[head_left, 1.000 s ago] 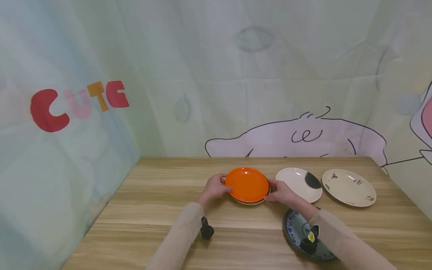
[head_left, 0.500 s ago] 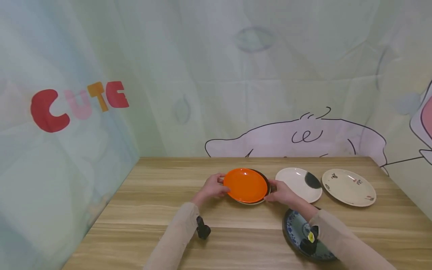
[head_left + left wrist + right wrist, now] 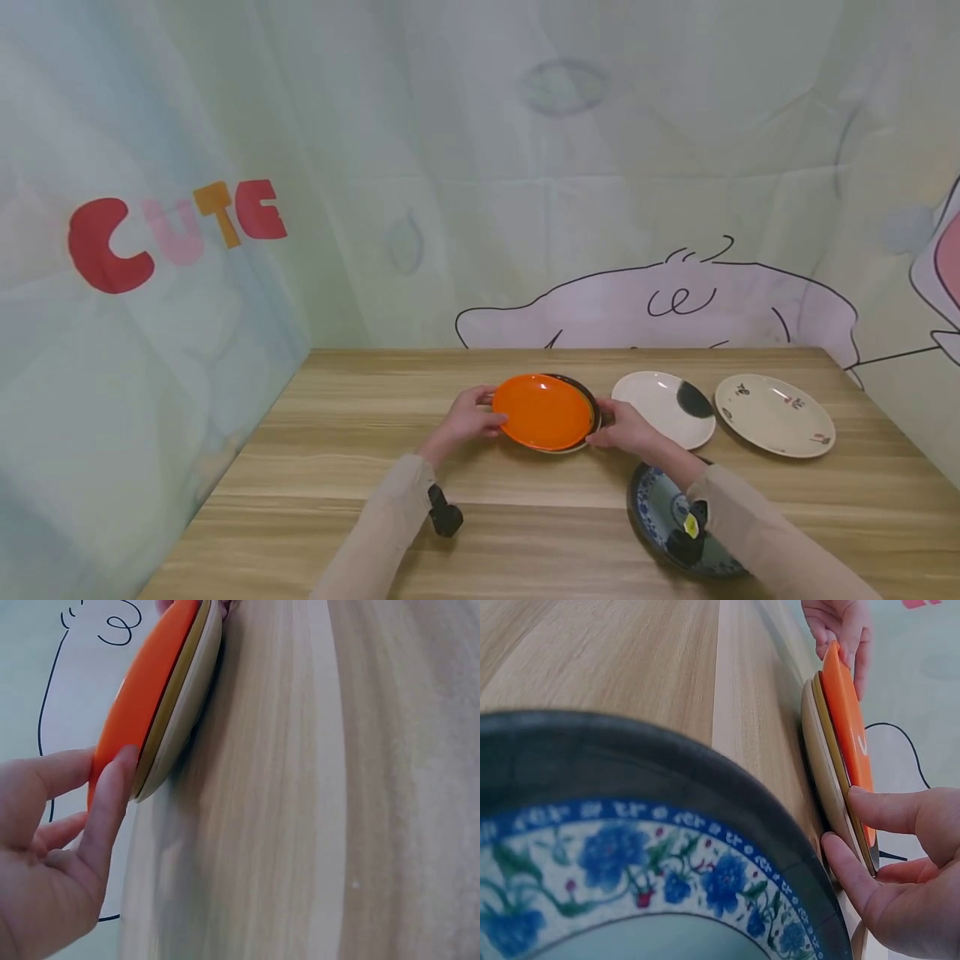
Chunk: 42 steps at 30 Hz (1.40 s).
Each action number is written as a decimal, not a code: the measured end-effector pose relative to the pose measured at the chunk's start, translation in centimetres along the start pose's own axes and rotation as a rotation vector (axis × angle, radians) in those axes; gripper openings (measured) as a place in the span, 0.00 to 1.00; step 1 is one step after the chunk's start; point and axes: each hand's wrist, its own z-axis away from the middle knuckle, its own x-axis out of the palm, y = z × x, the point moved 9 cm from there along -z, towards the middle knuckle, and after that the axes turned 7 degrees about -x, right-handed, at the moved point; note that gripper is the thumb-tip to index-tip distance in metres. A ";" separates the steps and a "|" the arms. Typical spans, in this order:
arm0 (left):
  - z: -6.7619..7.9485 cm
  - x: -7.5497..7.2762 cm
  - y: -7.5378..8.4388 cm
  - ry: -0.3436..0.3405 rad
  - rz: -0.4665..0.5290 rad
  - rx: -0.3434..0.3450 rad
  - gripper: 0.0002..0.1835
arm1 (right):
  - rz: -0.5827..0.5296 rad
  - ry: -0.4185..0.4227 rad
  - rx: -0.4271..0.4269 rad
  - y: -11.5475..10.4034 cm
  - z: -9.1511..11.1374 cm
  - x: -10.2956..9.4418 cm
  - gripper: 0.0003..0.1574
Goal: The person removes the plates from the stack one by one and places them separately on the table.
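An orange plate (image 3: 542, 412) lies on a short stack and is shifted left of the plates under it. Beneath it, a dark-faced plate (image 3: 582, 386) with a mustard underside shows along the right, and a cream plate (image 3: 180, 720) is lowest. My left hand (image 3: 471, 417) pinches the orange plate's left rim, thumb on one side and fingers on the other. Opposite, my right hand (image 3: 626, 428) holds the stack's right edge. In the right wrist view, its thumb (image 3: 885, 810) reaches the rims, and a finger lies along the lowest plate.
A white plate (image 3: 660, 408) with a black spot stands right of the stack, then a cream oval plate (image 3: 776, 417) with small motifs. Nearer, a blue floral plate (image 3: 652, 500) sits partly under my right forearm. A printed curtain (image 3: 420, 167) hangs behind the wooden table (image 3: 360, 400).
The orange plate has slid left with my left hand, baring more of the dark plate's right side. My right hand and the lower plates have stayed in place.
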 end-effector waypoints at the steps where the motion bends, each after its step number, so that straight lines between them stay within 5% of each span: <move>1: 0.0 0.0 0.0 0.001 0.010 -0.001 0.30 | 0.002 0.002 0.002 0.0 0.0 0.0 0.44; 8: 0.2 -0.7 -0.1 0.012 0.050 0.074 0.30 | 0.008 0.003 -0.019 0.0 0.0 -0.1 0.43; 18: 1.6 -1.9 0.6 0.072 0.036 0.041 0.29 | 0.010 -0.013 -0.042 -0.4 0.1 0.1 0.44; 31: 2.4 -7.3 -0.9 0.195 0.118 0.039 0.29 | 0.013 -0.006 -0.005 -0.1 0.3 0.2 0.47; 42: 3.4 -11.5 -3.9 0.232 0.198 -0.025 0.30 | 0.032 -0.010 0.010 0.0 0.2 0.1 0.47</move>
